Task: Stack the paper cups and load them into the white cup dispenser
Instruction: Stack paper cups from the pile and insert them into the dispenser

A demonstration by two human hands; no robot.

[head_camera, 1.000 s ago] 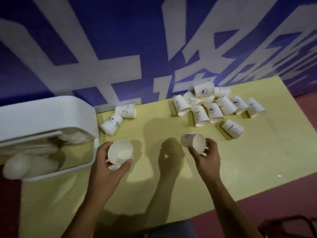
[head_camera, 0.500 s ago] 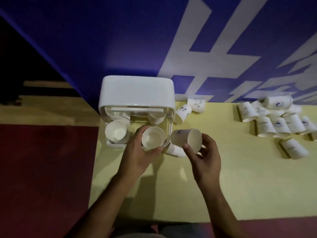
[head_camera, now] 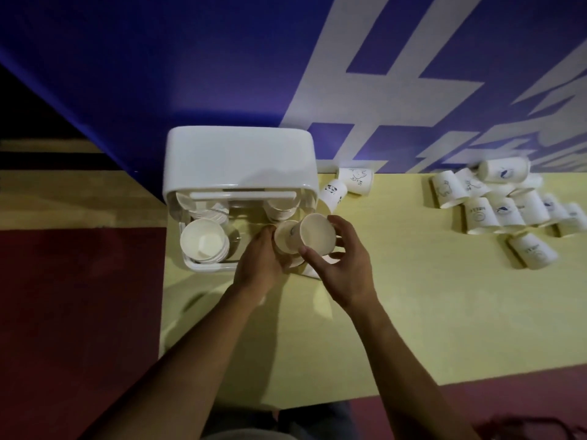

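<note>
1. Head view, centre of the frame: the left hand [head_camera: 257, 262] has its fingers curled round a paper cup [head_camera: 283, 238]. The right hand [head_camera: 344, 268] pinches a second cup [head_camera: 317, 234] between thumb and fingers at its rim and wall. Both cups are held just in front of the white cup dispenser [head_camera: 239, 160], at its right-hand side.
2. The second cup is tilted. Its mouth opens toward the camera and the right of the frame, and its base aims left at the mouth of the paper cup. Its long axis runs roughly left to right. The two overlap, but how deep one sits in the other cannot be told.
3. A stack [head_camera: 205, 239] lies in the left half of the dispenser, mouths toward the camera. Loose cups [head_camera: 495, 208] lie on their sides at the upper right of the yellow surface [head_camera: 413, 312], and a pair of cups [head_camera: 346, 185] lies just beside the dispenser.
4. Likely risks:
   - The two axes look out of line, so the base may catch on the rim and buckle it.
   - A hard squeeze could press the thin paper mouth into an oval and jam the nesting.
   - Either hand could also nudge the dispenser, since both are so near its front.
</note>
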